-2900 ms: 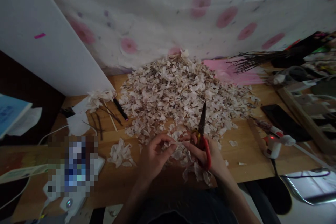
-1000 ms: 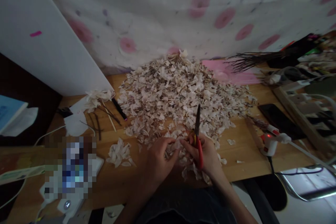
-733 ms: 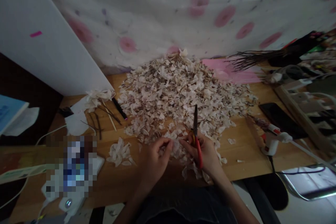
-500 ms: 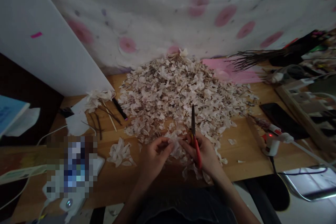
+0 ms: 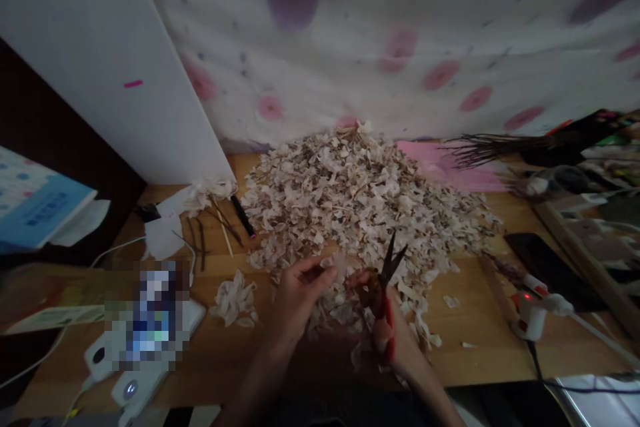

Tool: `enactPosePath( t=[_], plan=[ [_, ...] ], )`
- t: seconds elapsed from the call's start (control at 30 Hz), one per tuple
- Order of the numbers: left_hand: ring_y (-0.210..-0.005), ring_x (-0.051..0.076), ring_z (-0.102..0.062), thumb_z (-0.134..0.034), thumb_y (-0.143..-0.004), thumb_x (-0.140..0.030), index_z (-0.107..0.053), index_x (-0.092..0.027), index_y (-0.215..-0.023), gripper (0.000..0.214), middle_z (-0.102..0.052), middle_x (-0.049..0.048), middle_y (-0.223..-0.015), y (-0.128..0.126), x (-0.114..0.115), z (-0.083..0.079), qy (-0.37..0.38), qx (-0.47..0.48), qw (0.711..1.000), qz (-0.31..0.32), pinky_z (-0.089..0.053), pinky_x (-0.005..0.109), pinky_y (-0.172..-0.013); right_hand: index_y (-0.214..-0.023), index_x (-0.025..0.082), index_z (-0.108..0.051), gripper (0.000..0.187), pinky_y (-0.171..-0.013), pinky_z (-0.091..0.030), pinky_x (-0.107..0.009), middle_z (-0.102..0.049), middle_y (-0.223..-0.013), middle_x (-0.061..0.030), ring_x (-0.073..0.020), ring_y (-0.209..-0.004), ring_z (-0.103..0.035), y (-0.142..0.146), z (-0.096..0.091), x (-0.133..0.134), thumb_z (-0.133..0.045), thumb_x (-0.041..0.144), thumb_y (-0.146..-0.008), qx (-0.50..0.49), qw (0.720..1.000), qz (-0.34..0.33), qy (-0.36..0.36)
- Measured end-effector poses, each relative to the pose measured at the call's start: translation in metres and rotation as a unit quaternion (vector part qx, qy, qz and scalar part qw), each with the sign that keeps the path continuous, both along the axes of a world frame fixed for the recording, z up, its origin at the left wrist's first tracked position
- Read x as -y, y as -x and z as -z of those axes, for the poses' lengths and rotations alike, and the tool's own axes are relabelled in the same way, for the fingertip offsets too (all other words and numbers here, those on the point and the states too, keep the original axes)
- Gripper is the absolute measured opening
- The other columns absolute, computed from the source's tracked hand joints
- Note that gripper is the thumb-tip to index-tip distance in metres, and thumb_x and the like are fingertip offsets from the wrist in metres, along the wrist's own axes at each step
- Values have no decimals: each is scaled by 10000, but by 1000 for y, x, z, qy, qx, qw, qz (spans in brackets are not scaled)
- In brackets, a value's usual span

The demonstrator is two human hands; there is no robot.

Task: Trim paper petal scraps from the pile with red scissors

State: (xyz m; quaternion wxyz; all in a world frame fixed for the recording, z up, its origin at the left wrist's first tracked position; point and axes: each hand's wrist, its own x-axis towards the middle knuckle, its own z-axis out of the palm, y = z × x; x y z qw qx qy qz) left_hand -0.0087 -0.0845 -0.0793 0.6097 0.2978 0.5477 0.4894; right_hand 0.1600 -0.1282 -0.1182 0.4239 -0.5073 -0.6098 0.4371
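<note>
Left hand (image 5: pixel 303 290) is half curled, thumb and forefinger closed in a pinch on a thin, translucent whitish petal (image 5: pixel 339 267), which juts out toward the other hand. Just to its right, the right hand (image 5: pixel 383 331) is wrapped around red-handled scissors with dark metal blades (image 5: pixel 385 273); the blades are parted and point away from the body. Whether its blurred fingertips also grip a petal cannot be told.

Beneath and beyond both hands spreads a broad heap of crumpled whitish-beige petals (image 5: pixel 350 197), on a light brown wooden table (image 5: pixel 470 365). A small loose cluster of pale petals (image 5: pixel 235 300) lies to the left of the left hand. Farther out on that side, beyond the cluster, are a slim black pen (image 5: pixel 243 217) and thin brown twigs (image 5: pixel 202 243).

Well to the right of the right hand sits a white glue gun with a lit red light (image 5: pixel 533 317), near a flat black rectangular object (image 5: pixel 550 270). Beyond the heap, a pink sheet (image 5: pixel 450 170) lies below a hanging white cloth with pink and purple spots (image 5: pixel 350 47).
</note>
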Motion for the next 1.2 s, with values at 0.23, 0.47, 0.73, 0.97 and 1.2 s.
enactPosePath(
  t=[0.23,0.47,0.73,0.97,1.2],
  plan=[
    [-729,141,-683,-894,-561,-344,-794,-203,-762,265,-768,19,-755,-2,-2,-13,-13,62,996,-64,-533,237,-725,-1185,205,-533,817,-751,-507,-361,-613,-974,-97,-259,-828,-589,3,-18,13,-265,887,-824,94,993,-65,-9],
    [-779,132,-684,-887,-584,-310,-773,-194,-792,264,-759,13,-803,-6,1,-14,-37,131,985,-102,-534,232,-759,-1045,164,-497,820,-601,-463,-328,-595,-824,-71,-226,-682,-554,16,-23,21,-206,898,-821,142,985,-95,33],
    [-682,99,-613,-852,-603,-255,-642,-171,-748,269,-647,-28,-703,-14,7,-9,-33,99,988,-114,-489,203,-666,-1117,153,-466,868,-656,-467,-337,-614,-884,-90,-232,-728,-561,19,-33,20,-201,917,-801,150,980,-119,53],
    [-651,110,-583,-829,-562,-281,-598,-186,-724,298,-600,-41,-674,-17,7,-9,-26,76,989,-128,-470,230,-659,-959,182,-494,888,-563,-394,-314,-568,-744,-43,-209,-627,-498,20,-30,13,-157,970,-727,148,981,-107,61],
    [-667,114,-592,-814,-612,-273,-577,-194,-739,280,-606,-41,-677,-19,11,-5,-26,67,988,-139,-466,227,-666,-907,191,-485,844,-551,-382,-299,-594,-739,-47,-203,-636,-507,22,-33,11,-195,966,-737,134,981,-112,79]
  ],
)
